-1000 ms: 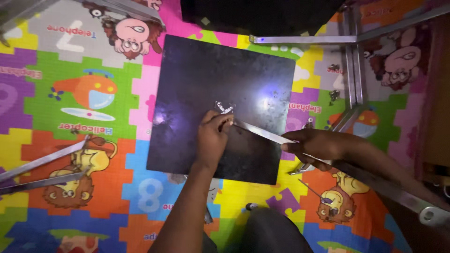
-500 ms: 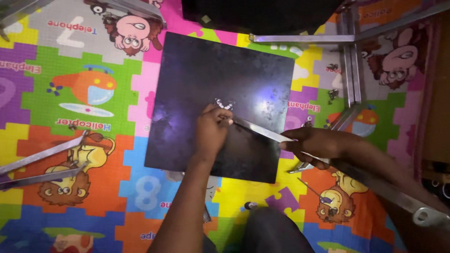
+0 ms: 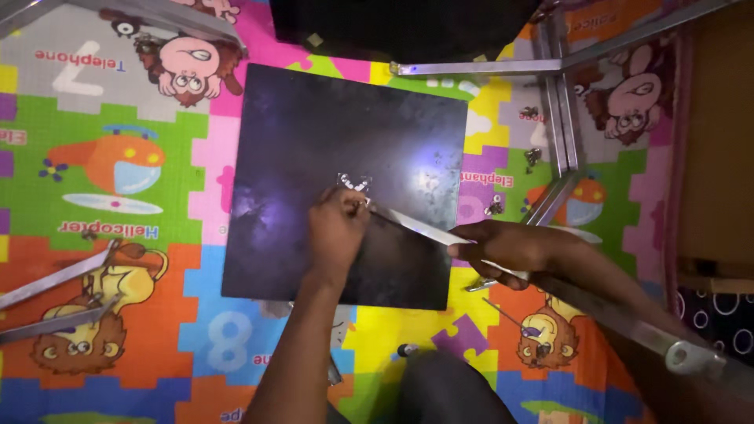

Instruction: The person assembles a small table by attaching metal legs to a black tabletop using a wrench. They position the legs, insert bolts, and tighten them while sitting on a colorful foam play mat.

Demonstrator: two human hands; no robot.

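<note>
A black square panel (image 3: 345, 157) is laid flat on a colourful puzzle mat (image 3: 102, 180). A long metal bar (image 3: 424, 228) is run diagonally from the panel's middle out past its near-right edge, w/ its far tip brought to a small silver bracket (image 3: 353, 183) at the centre.

Left hand (image 3: 336, 232) is closed round the bar's tip, fingers pinched right at the bracket; what's btwn the fingertips can't be told. Right hand (image 3: 503, 247) is wrapped shut around the bar further back, steadying it.

Looks like the bar end is being lined up w/ the bracket, i.e. a fitting step. Prob a fastener is needed next; loose screws (image 3: 495, 208) are seen on the mat just right of the panel. More bars (image 3: 55, 302) are left lying at the near left.
</note>
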